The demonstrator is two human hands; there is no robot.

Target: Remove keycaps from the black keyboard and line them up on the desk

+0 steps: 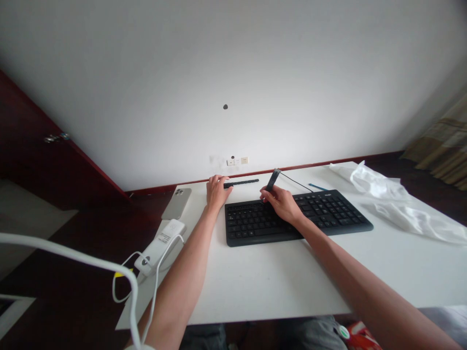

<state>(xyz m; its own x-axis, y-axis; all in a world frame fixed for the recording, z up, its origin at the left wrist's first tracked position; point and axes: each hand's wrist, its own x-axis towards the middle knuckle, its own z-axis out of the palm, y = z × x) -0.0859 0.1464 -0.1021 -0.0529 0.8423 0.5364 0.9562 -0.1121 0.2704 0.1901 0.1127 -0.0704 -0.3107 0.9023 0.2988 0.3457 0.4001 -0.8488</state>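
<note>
A black keyboard (328, 214) lies on the white table (277, 277). My right hand (282, 202) rests over the keyboard's upper left keys, closed around a dark grey stick-shaped tool (272, 179) that points up and away. My left hand (216, 192) lies beyond the keyboard's top left corner, fingers on the end of a thin black strip (242, 183) that lies flat along the table's far edge. A thin black cable (295, 183) runs from the keyboard's back.
A grey phone (177, 203) lies face down at the table's left edge. Next to it sits a white power adapter (160, 245) with white cables (124, 277). White crumpled plastic (397, 204) covers the right side. A blue pen (318, 187) lies behind the keyboard.
</note>
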